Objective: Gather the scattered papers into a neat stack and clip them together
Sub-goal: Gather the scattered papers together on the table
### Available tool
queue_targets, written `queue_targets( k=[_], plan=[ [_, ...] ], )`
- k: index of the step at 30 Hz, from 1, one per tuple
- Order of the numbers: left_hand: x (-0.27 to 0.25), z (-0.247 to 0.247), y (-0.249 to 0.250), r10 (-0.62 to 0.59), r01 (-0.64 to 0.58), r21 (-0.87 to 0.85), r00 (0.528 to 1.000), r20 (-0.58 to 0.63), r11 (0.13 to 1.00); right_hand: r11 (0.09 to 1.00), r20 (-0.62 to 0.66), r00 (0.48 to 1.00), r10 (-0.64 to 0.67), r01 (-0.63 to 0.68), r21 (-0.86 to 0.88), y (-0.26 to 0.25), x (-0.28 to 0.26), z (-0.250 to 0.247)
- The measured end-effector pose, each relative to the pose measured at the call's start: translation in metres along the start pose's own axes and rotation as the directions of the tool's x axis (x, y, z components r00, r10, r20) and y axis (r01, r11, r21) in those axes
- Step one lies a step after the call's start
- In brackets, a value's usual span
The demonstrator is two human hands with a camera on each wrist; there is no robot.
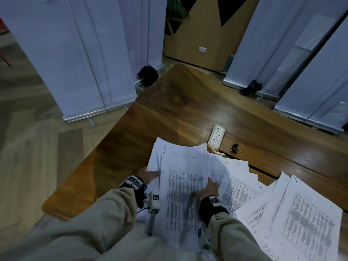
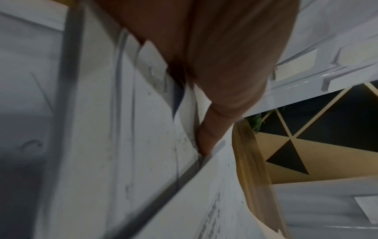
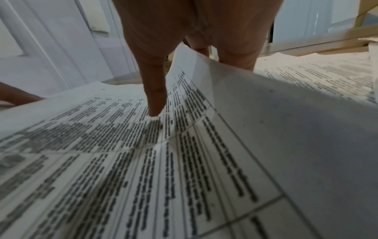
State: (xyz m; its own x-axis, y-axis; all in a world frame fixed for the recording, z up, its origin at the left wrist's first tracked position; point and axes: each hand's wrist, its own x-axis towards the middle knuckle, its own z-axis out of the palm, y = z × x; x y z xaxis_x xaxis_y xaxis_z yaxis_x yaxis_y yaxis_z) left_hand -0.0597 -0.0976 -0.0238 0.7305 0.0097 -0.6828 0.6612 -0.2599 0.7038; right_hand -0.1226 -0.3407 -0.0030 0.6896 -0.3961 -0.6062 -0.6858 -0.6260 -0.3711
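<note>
Head view: left hand [image 1: 147, 176] grips the left edge of the loose sheaf of white printed papers [image 1: 181, 187], fingers tucked beneath. Across the sheaf, right hand [image 1: 210, 188] pinches its right edge, thumb [image 3: 156, 98] on top. Further right more sheets [image 1: 293, 219] fan over the brown wooden table [image 1: 169, 117]; beyond them lies a small black binder clip [image 1: 234, 148].
</note>
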Motion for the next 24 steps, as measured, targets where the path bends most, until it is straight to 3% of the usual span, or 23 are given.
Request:
queue_targets(
  k=[4, 9, 18, 21, 24],
  plan=[
    [-0.006, -0.007, 0.014, 0.164, -0.162, 0.036, 0.985, -0.046, 0.986, 0.999, 0.026, 0.999, -0.022, 0.023, -0.025, 0.002, -0.003, 0.0],
    [-0.008, -0.026, 0.049, 0.375, -0.353, 0.238, 0.926, -0.051, 0.905, 0.999, 0.017, 0.999, -0.029, 0.029, 0.026, 0.011, 0.001, 0.004],
    [-0.026, -0.047, 0.093, 0.444, -0.365, 0.429, 0.89, -0.099, 0.826, 0.999, 0.057, 0.998, -0.003, 0.001, 0.038, 0.012, -0.006, -0.004],
    [-0.045, -0.06, 0.118, 0.505, -0.392, 0.493, 0.855, -0.116, 0.777, 0.999, 0.043, 0.999, 0.002, -0.004, 0.049, 0.014, -0.009, -0.007],
    [-0.071, -0.08, 0.148, 0.559, -0.446, 0.418, 0.805, -0.198, 0.791, 0.999, 0.049, 0.999, 0.002, -0.005, 0.051, 0.014, -0.01, -0.01]
  ],
)
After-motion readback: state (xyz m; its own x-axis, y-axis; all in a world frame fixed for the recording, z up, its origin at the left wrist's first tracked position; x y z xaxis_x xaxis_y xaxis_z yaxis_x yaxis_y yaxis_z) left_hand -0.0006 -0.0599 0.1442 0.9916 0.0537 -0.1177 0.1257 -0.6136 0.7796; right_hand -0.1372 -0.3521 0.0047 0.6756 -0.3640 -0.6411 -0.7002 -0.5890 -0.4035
